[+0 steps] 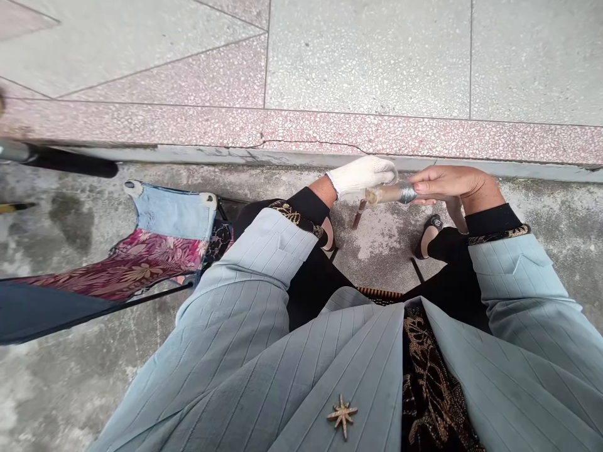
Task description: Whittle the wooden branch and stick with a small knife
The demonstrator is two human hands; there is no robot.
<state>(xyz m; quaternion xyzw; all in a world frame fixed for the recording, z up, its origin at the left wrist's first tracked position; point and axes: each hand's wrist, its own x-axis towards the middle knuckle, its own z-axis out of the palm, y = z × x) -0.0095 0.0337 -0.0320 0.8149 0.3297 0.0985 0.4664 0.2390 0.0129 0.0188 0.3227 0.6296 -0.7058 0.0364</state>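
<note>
My right hand point(450, 182) is bare and closed around a pale, short rod point(380, 194) with silvery wire point(407, 193) wound round it. The rod lies about level and its bare end points left. My left hand point(360, 176), in a white knitted glove, is beside that end with its fingers curled inward. What those gloved fingers pinch, if anything, is too small to make out. Below the rod, a small reddish-brown piece point(358, 214) shows over the concrete between my feet.
A low folding chair point(155, 254) with flowered and blue cloth stands at my left. Beyond it, a blurred black handle point(70, 164) juts in from the left edge. In front of me runs the edge of a raised terrazzo step point(301, 129). I sit with knees apart on rough concrete.
</note>
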